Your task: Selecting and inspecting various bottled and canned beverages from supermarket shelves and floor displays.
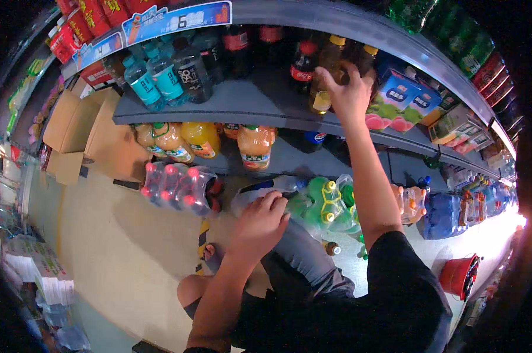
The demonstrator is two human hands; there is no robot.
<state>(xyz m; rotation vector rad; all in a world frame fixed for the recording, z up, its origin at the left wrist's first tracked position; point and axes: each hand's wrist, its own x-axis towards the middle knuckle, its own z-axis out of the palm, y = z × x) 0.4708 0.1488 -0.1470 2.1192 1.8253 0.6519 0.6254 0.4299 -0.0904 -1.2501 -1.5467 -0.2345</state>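
My right hand [352,95] reaches onto the upper shelf, thumb and fingers spread at an amber drink bottle [321,101] with a yellow cap. The thumb overlaps the bottle; whether the hand grips it cannot be made out. A second yellow-capped bottle [370,55] stands just behind the fingers, and a red-capped cola bottle [304,66] is to the left. Lower down, my left hand [261,220] is above my bent knee, fingers curled and palm hidden. Clear plastic wrap [248,200] lies by its fingers, and a shrink-wrapped pack of green bottles [325,200] is to its right.
Juice cartons [400,99] stand right of my right hand. Teal-labelled bottles [144,88] are at the shelf's left, with large juice bottles [253,148] below. An open cardboard box [111,137], a wrapped pack of dark bottles [178,187] and a red bucket [458,276] stand on the floor.
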